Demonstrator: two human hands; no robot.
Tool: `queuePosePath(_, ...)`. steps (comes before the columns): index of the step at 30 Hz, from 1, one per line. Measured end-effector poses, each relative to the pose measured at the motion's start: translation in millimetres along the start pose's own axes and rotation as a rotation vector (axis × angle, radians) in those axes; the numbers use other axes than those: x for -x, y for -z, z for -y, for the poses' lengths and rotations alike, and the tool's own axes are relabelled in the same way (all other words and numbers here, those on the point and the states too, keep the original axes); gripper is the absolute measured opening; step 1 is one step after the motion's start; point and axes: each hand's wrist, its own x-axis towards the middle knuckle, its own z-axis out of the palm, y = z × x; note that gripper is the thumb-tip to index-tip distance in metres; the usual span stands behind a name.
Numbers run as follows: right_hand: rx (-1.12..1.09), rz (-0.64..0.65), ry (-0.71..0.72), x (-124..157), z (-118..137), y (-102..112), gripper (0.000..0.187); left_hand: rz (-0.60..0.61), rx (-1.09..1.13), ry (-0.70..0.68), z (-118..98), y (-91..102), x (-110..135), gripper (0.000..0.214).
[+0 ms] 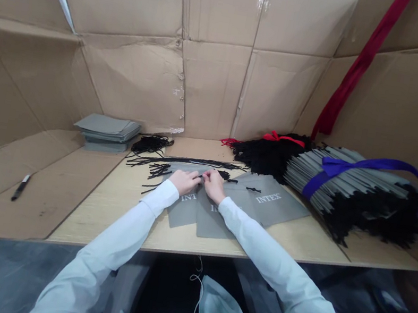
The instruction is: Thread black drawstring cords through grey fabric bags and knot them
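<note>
My left hand (184,181) and my right hand (214,186) meet at the middle of the table. The fingers of both are closed in a pinch on a short black cord (201,177) between them. Under my hands several flat grey pouches printed "INTEX" lie fanned out, with one grey pouch (217,225) nearest me and another grey pouch (284,207) to the right. A small knotted black cord (254,190) rests on the right one. Loose black cords (158,170) lie left of my hands, and long black cords (192,161) stretch across behind them. My fingers partly hide the cord's ends.
A stack of grey pouches (108,130) stands at the back left, beside a coil of black cord (152,143). Black cords (262,152) with a red tie and a pouch bundle (351,176) in blue ribbon lie right. A marker (21,187) lies on cardboard; cardboard walls (213,87) surround the table.
</note>
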Motion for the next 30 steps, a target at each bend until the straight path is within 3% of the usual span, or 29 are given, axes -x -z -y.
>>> queuePosePath(4, -0.007, -0.025, 0.014, 5, -5, -2, 0.014, -0.042, 0.028, -0.027, 0, 1.8, 1, 0.028)
queuePosePath(13, -0.021, -0.066, 0.064, 8, -11, -7, 0.014, 0.051, 0.065, -0.011, -4, 1.4, 4, 0.022)
queuePosePath(19, -0.052, -0.051, 0.084, 7, -12, -7, 0.014, 0.117, 0.093, 0.097, -7, -7.0, 3, 0.027)
queuePosePath(27, -0.073, -0.039, 0.069, 8, -10, -6, 0.014, 0.159, 0.463, 0.241, 1, -18.3, 0, 0.031)
queuePosePath(30, -0.102, -0.043, 0.054, 8, -9, -6, 0.014, 0.152, 0.608, 0.214, 3, -17.2, -3, 0.03)
